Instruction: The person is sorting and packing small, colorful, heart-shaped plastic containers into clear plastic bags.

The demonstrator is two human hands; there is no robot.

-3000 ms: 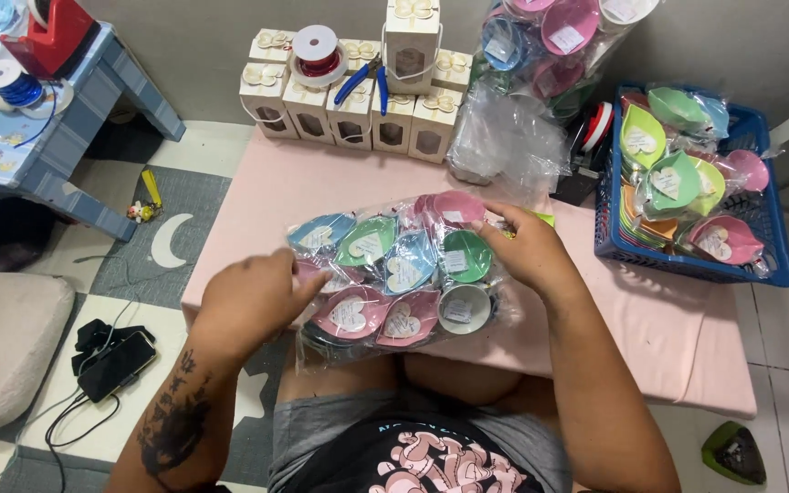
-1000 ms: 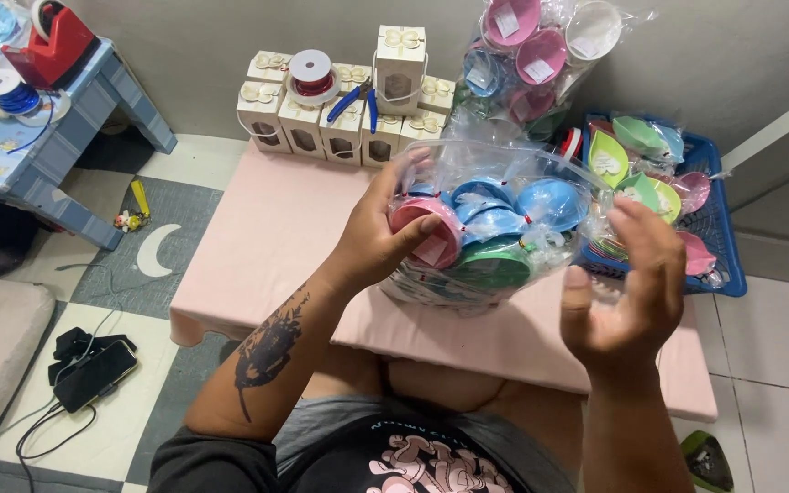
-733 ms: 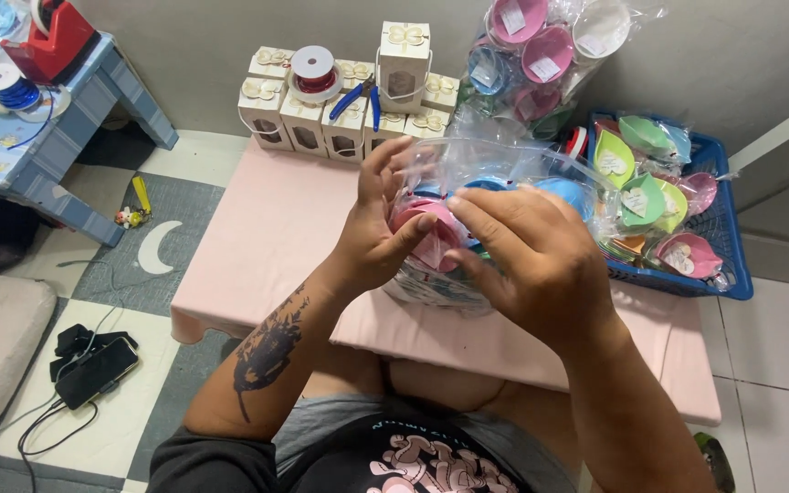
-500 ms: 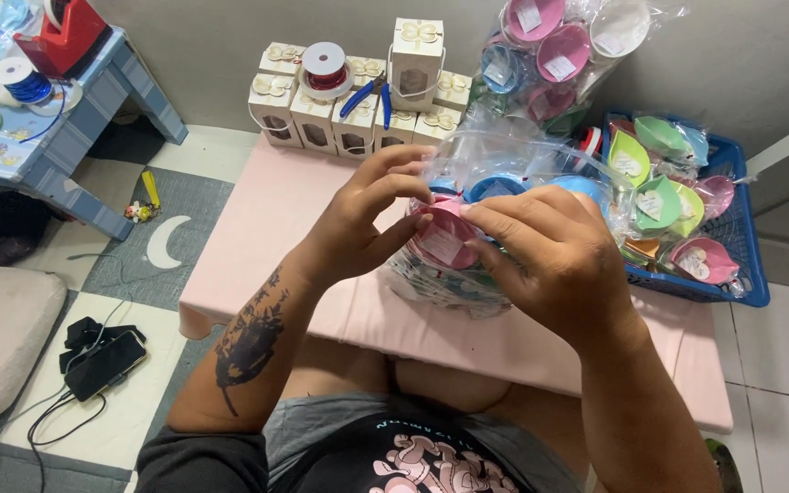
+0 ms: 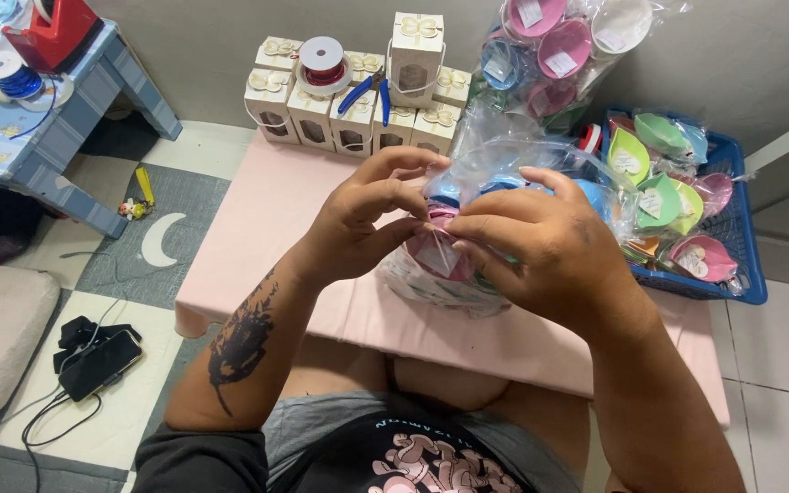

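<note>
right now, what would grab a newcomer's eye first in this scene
First, the two hands meeting at the centre: the left hand and right hand pinch the top of a clear plastic bag stuffed with pink, blue and green round items, on a low pink table. Next, to the right, a blue basket of bright wrapped pieces, and behind the table a row of small white boxes along the wall.

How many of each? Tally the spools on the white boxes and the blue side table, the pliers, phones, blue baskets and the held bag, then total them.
Spools: 2 (red spool, blue spool)
Pliers: 1
Phone: 1
Blue basket: 1
Held bag: 1
Total: 6
</note>
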